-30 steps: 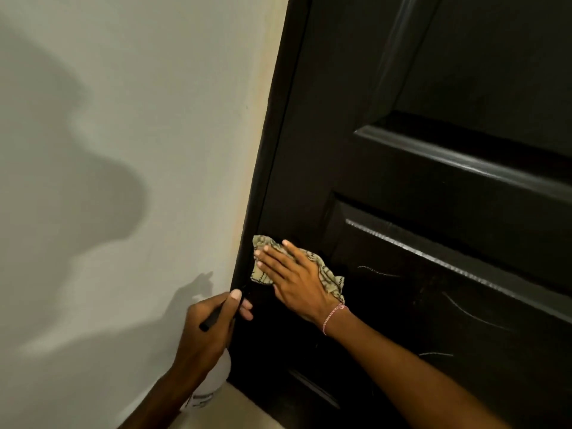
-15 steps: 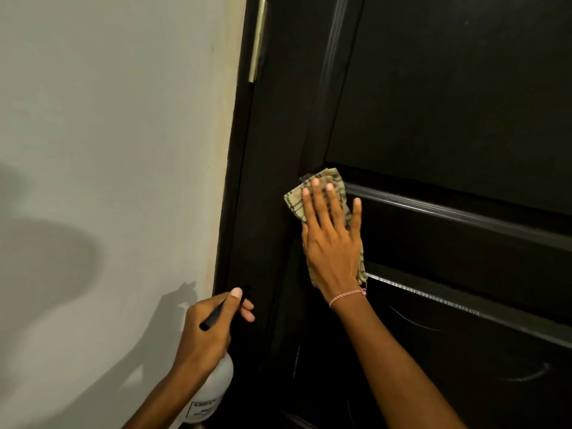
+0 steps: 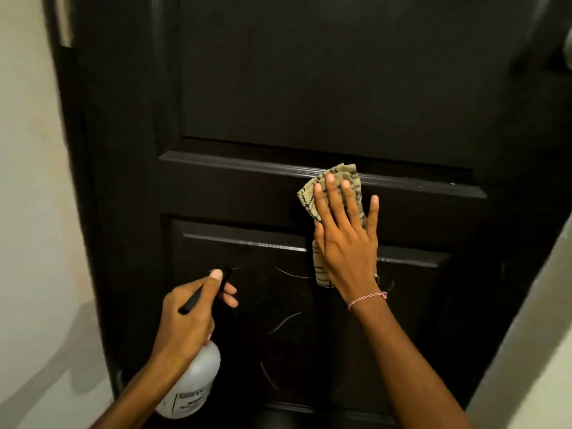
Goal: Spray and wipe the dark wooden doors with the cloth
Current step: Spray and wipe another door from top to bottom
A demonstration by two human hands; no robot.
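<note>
The dark wooden door (image 3: pixel 309 88) fills most of the view, with a raised cross rail between its upper and lower panels. My right hand (image 3: pixel 345 239) lies flat with straight fingers on a beige patterned cloth (image 3: pixel 309 196), pressing it against the cross rail. My left hand (image 3: pixel 192 317) grips the black trigger head of a white spray bottle (image 3: pixel 193 388), held low in front of the lower panel. Thin curved wet streaks show on the lower panel.
A pale wall (image 3: pixel 34 243) runs along the door's left side, with a hinge (image 3: pixel 63 23) at the top left. Another pale surface (image 3: pixel 532 351) stands at the lower right. A blurred light object (image 3: pixel 568 44) shows at the top right edge.
My right hand has slid the cloth from the door's lower left edge up and rightwards along the cross rail. The view has swung right onto the door; my left hand keeps hold of the bottle.
</note>
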